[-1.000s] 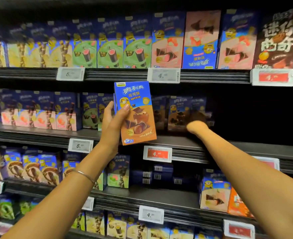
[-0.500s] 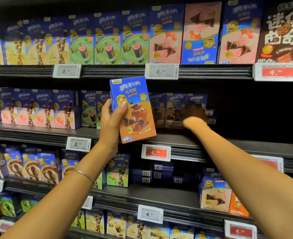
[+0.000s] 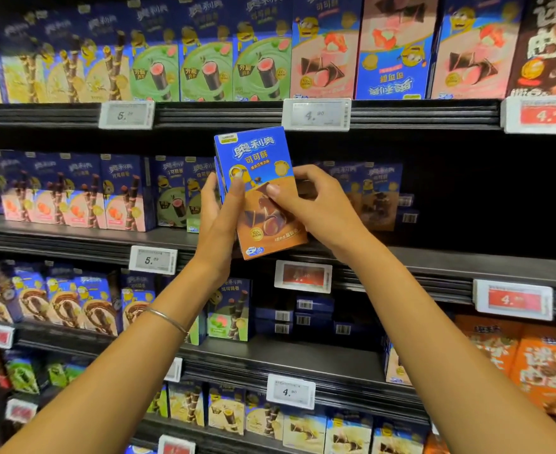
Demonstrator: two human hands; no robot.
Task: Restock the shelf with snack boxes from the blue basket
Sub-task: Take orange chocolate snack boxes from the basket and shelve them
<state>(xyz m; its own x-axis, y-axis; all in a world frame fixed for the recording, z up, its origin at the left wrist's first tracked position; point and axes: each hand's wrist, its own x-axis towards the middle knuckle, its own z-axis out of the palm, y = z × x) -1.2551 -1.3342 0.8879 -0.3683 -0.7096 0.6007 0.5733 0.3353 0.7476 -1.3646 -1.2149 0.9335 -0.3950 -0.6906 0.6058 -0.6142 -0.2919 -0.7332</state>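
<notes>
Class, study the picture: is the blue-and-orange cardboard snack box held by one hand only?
No, the left hand and the right hand both grip the blue-and-orange cardboard snack box, each with a thumb on its front.

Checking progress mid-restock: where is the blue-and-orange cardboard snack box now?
Head view, centre: the blue-and-orange cardboard snack box is held between the left hand and right hand in front of the middle shelf, just above a red price tag.

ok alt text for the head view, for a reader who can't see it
Both hands hold a blue and orange snack box in front of a shelf: the left hand grips its left edge, the right hand pinches its right edge. Behind it, matching boxes stand deep on the shelf.
</notes>
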